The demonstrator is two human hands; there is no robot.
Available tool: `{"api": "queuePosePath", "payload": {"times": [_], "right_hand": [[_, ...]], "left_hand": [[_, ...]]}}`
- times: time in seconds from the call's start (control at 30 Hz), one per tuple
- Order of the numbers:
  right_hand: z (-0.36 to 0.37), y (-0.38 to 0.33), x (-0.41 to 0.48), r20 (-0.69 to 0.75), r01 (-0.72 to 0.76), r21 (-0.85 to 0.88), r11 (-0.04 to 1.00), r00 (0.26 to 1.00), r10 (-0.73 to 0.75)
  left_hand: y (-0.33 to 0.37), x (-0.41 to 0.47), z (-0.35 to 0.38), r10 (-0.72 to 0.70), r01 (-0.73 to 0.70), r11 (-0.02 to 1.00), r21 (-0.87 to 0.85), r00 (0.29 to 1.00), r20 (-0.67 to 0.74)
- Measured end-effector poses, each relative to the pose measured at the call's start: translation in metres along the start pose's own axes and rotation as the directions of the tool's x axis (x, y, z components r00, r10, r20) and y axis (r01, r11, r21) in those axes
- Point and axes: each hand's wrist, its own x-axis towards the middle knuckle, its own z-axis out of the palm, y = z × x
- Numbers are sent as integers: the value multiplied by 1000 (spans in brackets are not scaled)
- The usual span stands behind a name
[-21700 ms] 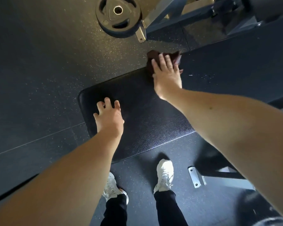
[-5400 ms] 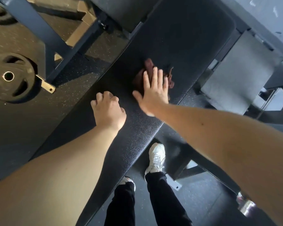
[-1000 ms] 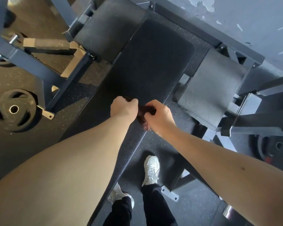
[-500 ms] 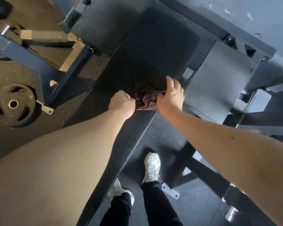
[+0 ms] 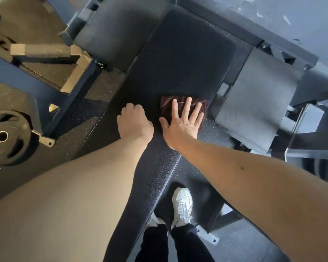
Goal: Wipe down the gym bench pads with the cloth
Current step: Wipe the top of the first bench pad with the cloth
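Stands over the bench pad (image 5: 178,53), a long black slab with its long axis slanting from the bottom middle of the view up toward the upper right, rounded far end pointing at the scuffed grey wall (image 5: 292,19). Presses the right hand (image 5: 182,123) palm-down on the cloth (image 5: 166,106), fingers straight and fanned wide, curled round nothing. Pins that cloth, a crumpled dark maroon bundle, against the right-hand edge of the pad, near the middle of its visible length. Spreads it a little more across the pad than along it, with its right side reaching the edge and perhaps drooping just over, though hard to judge in the shadow there. Rests the left hand (image 5: 134,123) on the pad just beside the right thumb, fingers curled under into a fist, gripping nothing that shows. Plants white shoes (image 5: 182,205) on the floor to the right of the pad's near stretch. Has a grey side pad (image 5: 257,99) just right of the cloth, another (image 5: 117,35) left of the far end, and a black weight plate (image 5: 6,137) well off to the left beside a blue-grey steel frame (image 5: 27,82).
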Motion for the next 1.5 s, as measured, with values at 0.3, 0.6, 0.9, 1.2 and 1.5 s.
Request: {"api": "queuePosePath", "payload": {"times": [0.3, 0.6, 0.9, 1.2, 1.5], "right_hand": [[-32, 9, 65, -78, -64, 47, 997, 995, 68], [-5, 5, 9, -99, -44, 81, 996, 994, 52], [1, -23, 36, -125, -129, 61, 990, 983, 136], [27, 24, -13, -91, 455, -225, 862, 871, -483], [-26, 32, 62, -137, 137, -195, 971, 977, -165]], "left_hand": [[-21, 39, 4, 159, -155, 981, 114, 987, -25], [-27, 36, 11, 262, -252, 924, 287, 965, 3], [-12, 45, 6, 262, -248, 908, 338, 965, 4], [-16, 36, 4, 262, -252, 900, 356, 965, 20], [-24, 37, 1, 233, -256, 899, 356, 967, 106]]}}
